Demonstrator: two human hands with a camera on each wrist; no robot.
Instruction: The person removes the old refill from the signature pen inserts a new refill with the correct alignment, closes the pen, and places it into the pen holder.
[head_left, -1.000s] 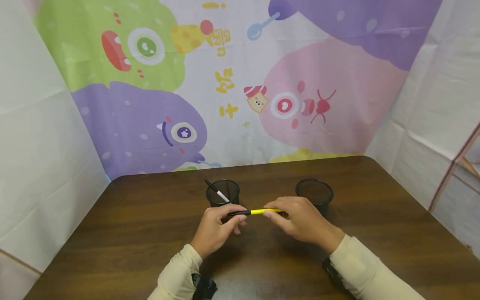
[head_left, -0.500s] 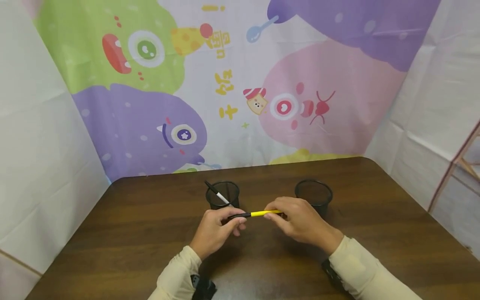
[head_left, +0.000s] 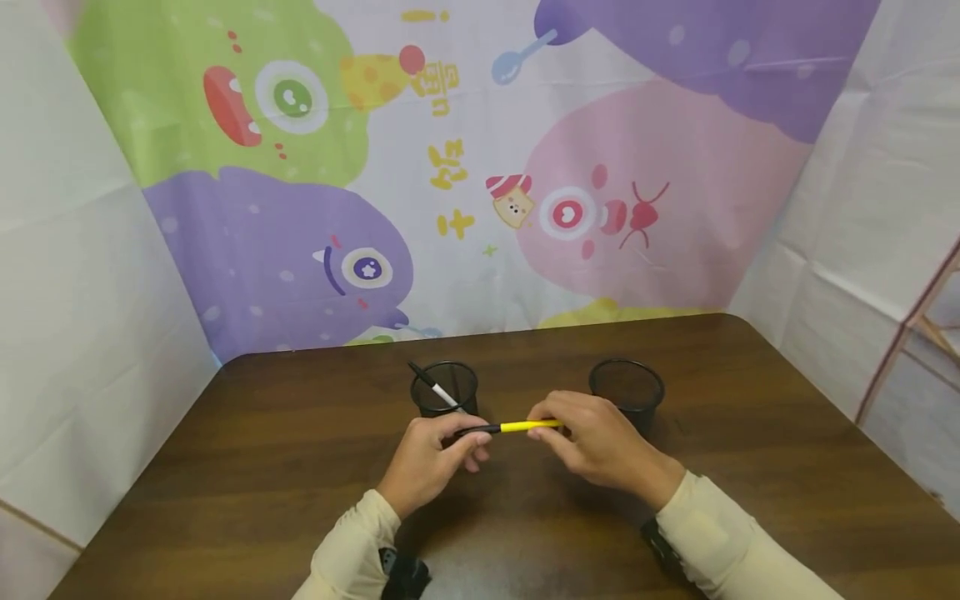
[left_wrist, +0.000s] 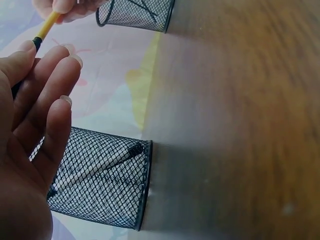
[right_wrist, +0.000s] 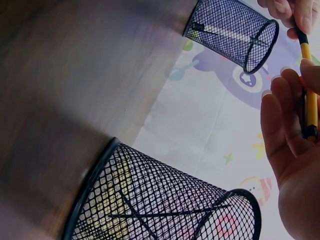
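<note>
Above the table, a yellow-and-black pen [head_left: 516, 427] lies level between both hands. My left hand [head_left: 427, 462] pinches its black end between thumb and fingertips. The yellow end is pinched by my right hand [head_left: 609, 442]; a black clip on the pen [right_wrist: 311, 107] shows there in the right wrist view. Just beyond the left hand stands a black mesh pen cup [head_left: 452, 363], with a white marker [head_left: 444, 394] with black ends leaning in it. A second mesh pen cup [head_left: 628, 362] stands behind the right hand, which partly hides it.
The dark wooden table [head_left: 300, 467] carries both cups. A cartoon-printed cloth [head_left: 465, 283] hangs along its far edge, and pale cloth walls [head_left: 67, 250] close off the two sides.
</note>
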